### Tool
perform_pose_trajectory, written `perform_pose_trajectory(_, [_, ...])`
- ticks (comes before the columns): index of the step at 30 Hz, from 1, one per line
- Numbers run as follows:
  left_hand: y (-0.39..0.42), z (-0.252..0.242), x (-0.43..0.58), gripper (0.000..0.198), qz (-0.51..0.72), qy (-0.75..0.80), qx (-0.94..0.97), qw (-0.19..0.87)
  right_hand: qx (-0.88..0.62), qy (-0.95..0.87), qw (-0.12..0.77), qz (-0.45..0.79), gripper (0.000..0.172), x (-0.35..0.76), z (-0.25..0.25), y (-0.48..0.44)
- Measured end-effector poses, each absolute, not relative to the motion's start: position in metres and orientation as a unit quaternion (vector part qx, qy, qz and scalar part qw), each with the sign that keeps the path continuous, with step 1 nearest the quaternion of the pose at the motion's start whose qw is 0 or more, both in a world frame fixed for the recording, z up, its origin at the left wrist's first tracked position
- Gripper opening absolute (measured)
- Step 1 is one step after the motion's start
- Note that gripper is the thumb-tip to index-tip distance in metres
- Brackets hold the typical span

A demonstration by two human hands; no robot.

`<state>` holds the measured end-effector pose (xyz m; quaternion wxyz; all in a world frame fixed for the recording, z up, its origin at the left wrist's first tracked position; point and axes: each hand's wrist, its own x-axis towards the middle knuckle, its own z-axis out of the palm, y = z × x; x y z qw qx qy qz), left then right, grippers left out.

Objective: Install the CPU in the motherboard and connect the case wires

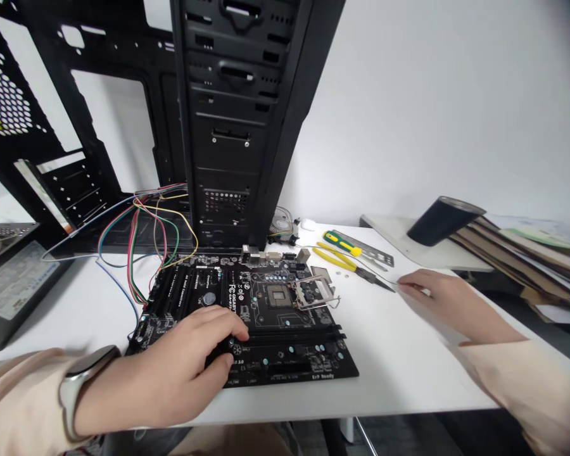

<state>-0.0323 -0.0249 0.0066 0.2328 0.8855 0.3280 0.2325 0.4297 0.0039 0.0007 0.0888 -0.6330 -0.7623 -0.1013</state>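
A black motherboard [285,345] lies flat on the white table, with its metal CPU socket bracket [316,292] raised. My left hand [185,361], wearing a watch, rests over the board's near left part, thumb and index finger apart, holding nothing visible. Colored cables [133,253] run from the case to the board's left edge. To the right of the board, my right hand [432,294] pinches the end of a thin, wire-like strand [387,278]. Just left of those fingertips lie yellow-handled pliers [342,261] and a green and yellow screwdriver [342,243].
A black computer case [237,114] stands behind the board. A power supply [21,285] sits at the left. Beyond the board is a small fan [281,225]; a perforated metal plate [373,248] lies by the screwdriver. A dark cylinder [441,220] and stacked folders [508,253] are at the right.
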Motion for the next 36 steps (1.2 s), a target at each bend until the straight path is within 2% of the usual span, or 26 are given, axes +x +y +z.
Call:
perform_pose_trajectory(4, [-0.026, 0.008, -0.030, 0.028, 0.219, 0.267, 0.917, 0.201, -0.632, -0.766, 0.066, -0.101, 0.022, 0.429, -0.006, 0.012])
perform_pose_trajectory(8, [-0.027, 0.007, -0.030, 0.025, 0.203, 0.242, 0.936, 0.158, -0.605, -0.772, 0.049, -0.188, 0.029, 0.420, -0.004, 0.014])
perform_pose_trajectory(14, [-0.030, -0.001, -0.031, 0.027, 0.206, 0.237, 0.945, 0.089, -0.518, -0.814, 0.095, -0.247, 0.033, 0.378, 0.010, 0.008])
perform_pose_trajectory(19, [-0.030, -0.010, -0.032, 0.043, 0.173, 0.298, 0.939, -0.010, -0.451, -0.868, 0.138, -0.157, 0.030, 0.339, 0.024, 0.012])
perform_pose_trajectory(24, [-0.028, -0.009, -0.031, 0.047, 0.140, 0.298, 0.944, 0.000, -0.393, -0.905, 0.143, -0.076, 0.028, 0.297, 0.041, 0.042])
perform_pose_trajectory(30, [-0.028, -0.004, -0.033, 0.049, 0.111, 0.292, 0.950, 0.011, -0.334, -0.905, 0.263, -0.027, 0.024, 0.271, 0.029, 0.070])
perform_pose_trajectory(36, [-0.030, -0.010, -0.036, 0.055, 0.112, 0.309, 0.944, 0.024, -0.351, -0.874, 0.337, -0.011, 0.022, 0.290, 0.011, 0.059])
